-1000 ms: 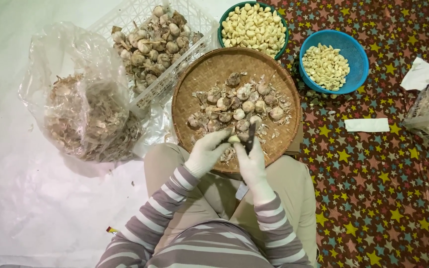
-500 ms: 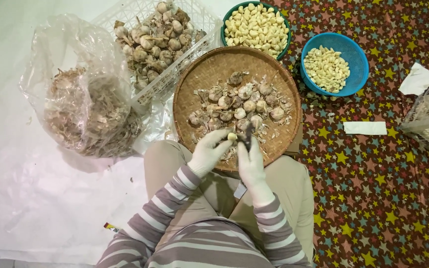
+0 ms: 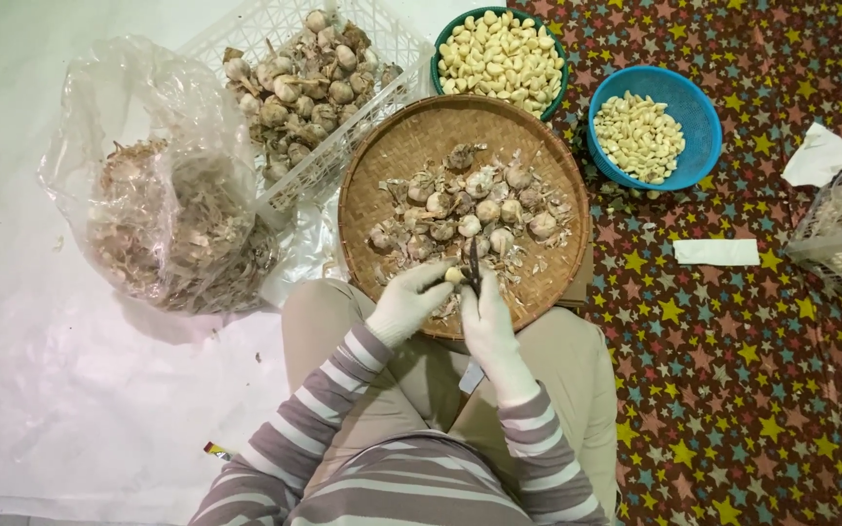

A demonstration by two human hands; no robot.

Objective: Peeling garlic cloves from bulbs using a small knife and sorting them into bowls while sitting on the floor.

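Head view: gloved left hand (image 3: 404, 304) pinches a garlic clove (image 3: 454, 276) over the woven tray (image 3: 390, 166) of bulbs; right hand (image 3: 487, 314) grips a small knife (image 3: 474, 265). 2 bowls (image 3: 699, 107) of peeled cloves sit beyond.

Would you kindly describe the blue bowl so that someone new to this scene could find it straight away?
Start at the big round woven tray on the person's lap. Up and to its right, on the star-patterned mat, sit two bowls of peeled garlic cloves. The blue bowl is the one farther right, only part full, while its neighbour the green bowl is heaped.
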